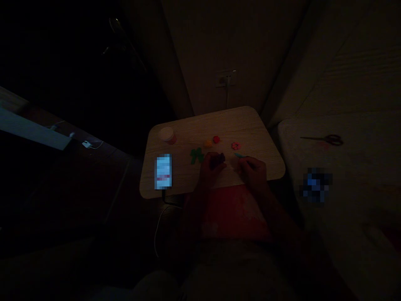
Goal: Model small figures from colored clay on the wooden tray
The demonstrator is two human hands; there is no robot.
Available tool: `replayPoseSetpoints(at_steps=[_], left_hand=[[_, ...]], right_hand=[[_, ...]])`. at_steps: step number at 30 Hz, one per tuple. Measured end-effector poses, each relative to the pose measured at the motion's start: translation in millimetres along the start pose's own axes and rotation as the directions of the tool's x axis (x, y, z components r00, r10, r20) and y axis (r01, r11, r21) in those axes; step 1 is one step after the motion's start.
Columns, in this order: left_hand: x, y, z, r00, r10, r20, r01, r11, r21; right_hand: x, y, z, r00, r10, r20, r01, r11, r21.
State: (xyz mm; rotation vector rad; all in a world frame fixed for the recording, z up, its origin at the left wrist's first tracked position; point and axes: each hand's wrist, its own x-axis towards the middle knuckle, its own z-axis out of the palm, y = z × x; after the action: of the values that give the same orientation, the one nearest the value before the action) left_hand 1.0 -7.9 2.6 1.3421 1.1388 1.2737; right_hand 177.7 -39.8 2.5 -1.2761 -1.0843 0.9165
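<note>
My left hand (210, 167) is closed around a small dark purple piece (222, 157) whose kind I cannot make out in the dim light. A thin light-blue stick-like tool (239, 155) is pinched in my right hand (253, 171), its tip pointing left toward the purple piece but apart from it. Left of my left hand lies a green leaf-shaped piece (196, 155). Just beyond the hands are a yellow-orange piece (208, 144), a round red piece (216, 139) and a pink flower-shaped ring (236, 146).
A small wooden table (184, 179) bears a lidded cup (167, 135) and a lit phone (163, 171) at its left. Scissors (335, 140) and a blurred dark object (315, 184) lie on the pale surface at right. A wall socket (226, 78) with a plugged cord is behind.
</note>
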Motion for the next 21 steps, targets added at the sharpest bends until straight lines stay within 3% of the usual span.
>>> replayPoseSetpoints(at_steps=[7, 14, 21], left_hand=[[1, -3, -1.5, 0.999, 0.009, 0.040, -0.010, 1.000, 0.007], [1, -12, 1.8, 0.998, 0.002, 0.067, 0.008, 0.988, -0.153], [0, -6, -1.6, 0.998, -0.008, 0.065, 0.012, 0.998, -0.055]], right_hand=[[4, 4, -3, 0.984, -0.162, 0.075, 0.168, 0.983, -0.078], [4, 9, -2, 0.981, -0.172, 0.094, 0.179, 0.981, -0.079], [2, 10, 2, 0.997, -0.025, 0.073, 0.023, 1.000, 0.018]])
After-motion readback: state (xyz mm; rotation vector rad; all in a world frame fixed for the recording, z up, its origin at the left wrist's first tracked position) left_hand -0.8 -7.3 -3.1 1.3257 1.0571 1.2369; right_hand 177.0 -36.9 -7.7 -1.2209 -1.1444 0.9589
